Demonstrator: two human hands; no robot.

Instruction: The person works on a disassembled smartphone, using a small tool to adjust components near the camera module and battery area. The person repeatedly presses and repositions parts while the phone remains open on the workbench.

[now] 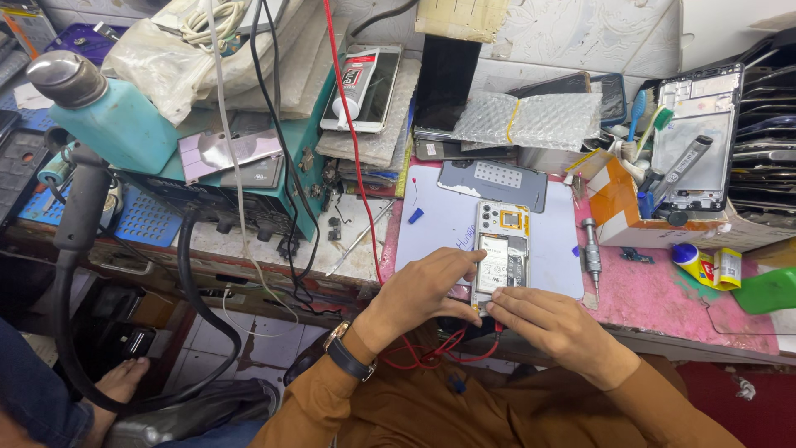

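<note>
An opened smartphone [502,245] with its back cover off lies on a pale work mat [439,224], showing the battery and circuit board. My left hand [423,286] rests on the phone's left lower side, fingers bent against it. My right hand [543,319] presses on the phone's bottom edge from the right. Red and black probe leads [431,353] run under both hands near the table edge. The removed grey back cover [493,184] lies just behind the phone.
A small screwdriver [591,253] lies on the mat's right. An orange box of tools [638,207] and a phone frame [696,141] stand at right, a glue tube [701,265] near them. A teal bottle [108,112] and power supply [249,174] sit at left. A person's foot [124,382] is below.
</note>
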